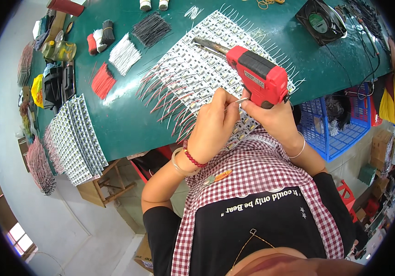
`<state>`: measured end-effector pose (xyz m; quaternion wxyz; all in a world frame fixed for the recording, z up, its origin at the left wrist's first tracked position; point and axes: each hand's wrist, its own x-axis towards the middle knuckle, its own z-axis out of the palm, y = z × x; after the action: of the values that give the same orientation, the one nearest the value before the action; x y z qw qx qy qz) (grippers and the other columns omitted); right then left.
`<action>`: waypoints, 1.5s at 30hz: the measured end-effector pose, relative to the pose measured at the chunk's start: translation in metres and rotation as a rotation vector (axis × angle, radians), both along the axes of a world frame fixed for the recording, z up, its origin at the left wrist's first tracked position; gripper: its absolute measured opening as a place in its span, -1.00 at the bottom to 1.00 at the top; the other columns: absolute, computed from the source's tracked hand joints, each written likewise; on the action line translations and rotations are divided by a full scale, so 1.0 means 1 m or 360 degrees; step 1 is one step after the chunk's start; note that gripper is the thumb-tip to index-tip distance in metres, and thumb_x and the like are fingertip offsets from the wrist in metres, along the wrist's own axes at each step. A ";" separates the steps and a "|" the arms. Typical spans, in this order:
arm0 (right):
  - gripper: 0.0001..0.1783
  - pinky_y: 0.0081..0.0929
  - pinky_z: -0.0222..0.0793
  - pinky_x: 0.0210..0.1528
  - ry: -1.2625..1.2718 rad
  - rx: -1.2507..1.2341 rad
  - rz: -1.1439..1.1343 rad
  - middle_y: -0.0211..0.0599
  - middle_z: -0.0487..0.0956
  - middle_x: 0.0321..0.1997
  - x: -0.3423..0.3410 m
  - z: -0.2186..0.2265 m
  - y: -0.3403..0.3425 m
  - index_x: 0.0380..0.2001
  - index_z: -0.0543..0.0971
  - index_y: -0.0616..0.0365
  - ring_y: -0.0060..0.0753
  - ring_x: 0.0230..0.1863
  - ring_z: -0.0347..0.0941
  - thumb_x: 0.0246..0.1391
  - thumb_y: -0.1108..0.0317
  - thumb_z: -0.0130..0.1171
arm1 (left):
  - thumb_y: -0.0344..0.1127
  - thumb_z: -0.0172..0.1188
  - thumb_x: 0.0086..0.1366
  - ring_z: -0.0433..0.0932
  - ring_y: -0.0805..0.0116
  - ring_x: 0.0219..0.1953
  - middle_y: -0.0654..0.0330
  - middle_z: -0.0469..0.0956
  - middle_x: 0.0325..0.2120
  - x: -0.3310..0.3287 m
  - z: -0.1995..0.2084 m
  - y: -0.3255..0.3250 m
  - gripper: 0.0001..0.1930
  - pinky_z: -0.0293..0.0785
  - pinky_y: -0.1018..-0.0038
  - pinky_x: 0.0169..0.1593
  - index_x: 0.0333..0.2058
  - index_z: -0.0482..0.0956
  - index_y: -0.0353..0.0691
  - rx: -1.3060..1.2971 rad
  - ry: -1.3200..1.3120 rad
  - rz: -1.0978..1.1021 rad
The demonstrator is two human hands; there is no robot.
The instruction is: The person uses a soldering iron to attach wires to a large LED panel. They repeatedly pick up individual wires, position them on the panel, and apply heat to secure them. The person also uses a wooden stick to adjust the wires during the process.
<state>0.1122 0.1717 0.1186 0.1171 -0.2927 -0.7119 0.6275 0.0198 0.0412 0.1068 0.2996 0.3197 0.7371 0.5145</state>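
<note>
My right hand (275, 118) is wrapped round the lower part of a red and black soldering gun (264, 76). The gun's long metal tip points to the far left, over a panel of small white circuit boards (179, 62). Close beside it, my left hand (213, 122) is closed, fingertips pinched on a thin pale strand (242, 100) that reaches to my right thumb. I cannot make out whether the strand is wire or solder. Red and white wires fringe the panel's left side, and pale wires stick out along its far right side.
On the green table (123, 115) lie red wires (103, 81), white wires (125, 54) and black wires (151, 30). Stacked wired panels (77, 142) overhang the left edge. A black fan (320, 23) stands far right, with cables beside it. A blue crate (333, 126) is below the right edge.
</note>
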 end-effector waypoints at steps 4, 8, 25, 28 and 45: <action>-0.84 -0.62 0.38 -0.37 0.0035 -0.0106 -0.0035 -0.48 0.55 -0.47 -0.001 0.002 -0.001 -0.35 0.57 0.21 -0.72 -0.45 0.44 -0.05 0.45 0.29 | -0.49 0.04 0.30 0.56 0.40 -0.55 0.09 0.57 -0.59 0.000 0.003 0.001 -0.92 0.42 0.50 -0.47 -0.34 0.35 -0.37 0.0006 -0.0069 0.0042; -0.81 -0.63 0.38 -0.36 -0.0001 -0.0198 0.0018 -0.48 0.56 -0.44 0.000 0.006 0.003 -0.31 0.56 0.21 -0.70 -0.43 0.45 -0.02 0.41 0.31 | -0.50 0.05 0.28 0.57 0.26 -0.60 0.02 0.55 -0.61 0.000 -0.002 0.000 -0.91 0.41 0.42 -0.52 -0.36 0.32 -0.38 0.0042 -0.0019 0.0061; -0.67 -0.59 0.38 -0.37 0.0152 -0.0630 -0.0002 -0.45 0.55 -0.39 -0.002 0.002 0.016 -0.19 0.53 0.23 -0.65 -0.43 0.43 0.00 0.33 0.36 | -0.45 0.01 0.35 0.47 0.59 -0.56 0.25 0.57 -0.60 -0.003 0.005 0.000 -0.91 0.35 0.59 -0.46 -0.25 0.47 -0.33 0.0020 -0.0107 0.0021; -0.73 -0.60 0.39 -0.34 -0.0123 -0.0242 0.0089 -0.46 0.56 -0.39 0.005 0.005 0.013 -0.25 0.56 0.22 -0.66 -0.41 0.45 -0.02 0.37 0.35 | -0.45 0.01 0.35 0.49 0.54 -0.56 0.22 0.57 -0.61 -0.004 0.002 0.001 -0.91 0.36 0.56 -0.47 -0.27 0.46 -0.33 0.0019 -0.0076 0.0016; -0.79 -0.66 0.35 -0.34 0.0045 -0.0001 -0.0050 -0.51 0.56 -0.39 0.001 0.006 -0.009 -0.31 0.57 0.22 -0.72 -0.40 0.42 -0.07 0.55 0.34 | -0.48 0.07 0.27 0.57 -0.04 -0.48 -0.07 0.53 -0.54 0.003 -0.007 -0.006 -0.93 0.46 0.22 -0.42 -0.33 0.40 -0.36 0.0175 0.0363 0.0122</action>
<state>0.1127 0.1629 0.1247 0.1368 -0.2949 -0.7054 0.6298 0.0227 0.0355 0.0996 0.1761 0.3635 0.7488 0.5255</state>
